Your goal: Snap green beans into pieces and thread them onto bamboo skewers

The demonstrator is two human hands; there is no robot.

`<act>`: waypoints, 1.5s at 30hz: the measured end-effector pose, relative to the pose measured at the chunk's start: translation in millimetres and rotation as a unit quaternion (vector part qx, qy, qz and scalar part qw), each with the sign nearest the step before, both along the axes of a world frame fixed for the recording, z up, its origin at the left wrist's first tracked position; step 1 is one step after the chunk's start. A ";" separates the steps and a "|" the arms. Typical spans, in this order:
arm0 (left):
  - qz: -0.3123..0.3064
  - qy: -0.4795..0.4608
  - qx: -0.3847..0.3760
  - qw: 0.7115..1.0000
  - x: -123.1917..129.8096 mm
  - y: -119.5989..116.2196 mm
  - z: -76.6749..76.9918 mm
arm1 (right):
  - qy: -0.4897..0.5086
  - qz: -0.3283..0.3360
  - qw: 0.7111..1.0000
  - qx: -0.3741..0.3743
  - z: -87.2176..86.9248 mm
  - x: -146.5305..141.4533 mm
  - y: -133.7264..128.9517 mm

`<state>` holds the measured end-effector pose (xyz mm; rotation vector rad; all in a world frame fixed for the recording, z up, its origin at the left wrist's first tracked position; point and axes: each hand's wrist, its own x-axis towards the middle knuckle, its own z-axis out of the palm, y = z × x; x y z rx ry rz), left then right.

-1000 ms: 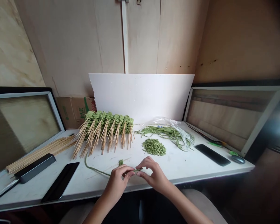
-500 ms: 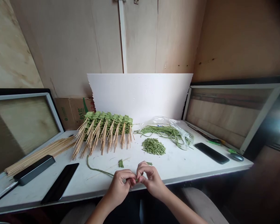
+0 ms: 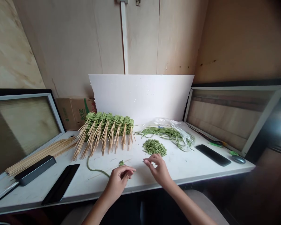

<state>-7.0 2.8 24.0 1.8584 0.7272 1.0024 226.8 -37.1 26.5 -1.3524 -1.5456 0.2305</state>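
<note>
My left hand (image 3: 120,181) is closed on one end of a long green bean (image 3: 97,170), whose other end trails left over the white table (image 3: 175,170). My right hand (image 3: 158,168) is pinched, with a tiny dark bit at its fingertips that is too small to name, just in front of a pile of cut bean pieces (image 3: 154,147). Behind my left hand lies a small row of cut pieces (image 3: 121,162). Skewers threaded with bean pieces (image 3: 110,120) are stacked at the back left, their bare sticks pointing toward me.
Long beans (image 3: 164,132) lie partly under a clear plastic bag at the back. Bare skewers (image 3: 42,153), a dark box (image 3: 35,170) and a black phone (image 3: 61,184) are at the left. Another phone (image 3: 213,155) and a mouse (image 3: 238,159) sit at the right.
My hands have moved apart; the right one has gone up and to the right, toward the pile of pieces. The left one has shifted slightly left with the bean.
</note>
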 end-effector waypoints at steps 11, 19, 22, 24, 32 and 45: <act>0.022 0.006 -0.019 1.000 4.0 2.0 -9.0 | -0.148 -0.084 0.983 -0.062 -27.6 34.4 18.7; 0.021 -0.010 -0.026 0.999 7.1 -1.9 -6.1 | -0.033 0.169 0.985 -0.030 12.2 -8.3 -12.0; 0.022 0.002 0.004 1.000 6.7 -3.4 -4.6 | -0.027 0.184 0.982 -0.004 17.7 -21.8 -19.3; 0.040 0.025 0.034 0.998 5.9 -3.3 -4.3 | -0.022 0.166 0.986 0.013 18.9 -23.4 -19.8; 0.045 0.053 0.123 0.990 4.1 -6.3 0.8 | -0.047 0.168 0.983 0.054 17.0 -23.3 -18.7; -0.005 -0.025 0.064 0.998 9.7 -16.5 3.3 | 0.155 0.218 0.963 0.016 10.8 -47.5 -29.1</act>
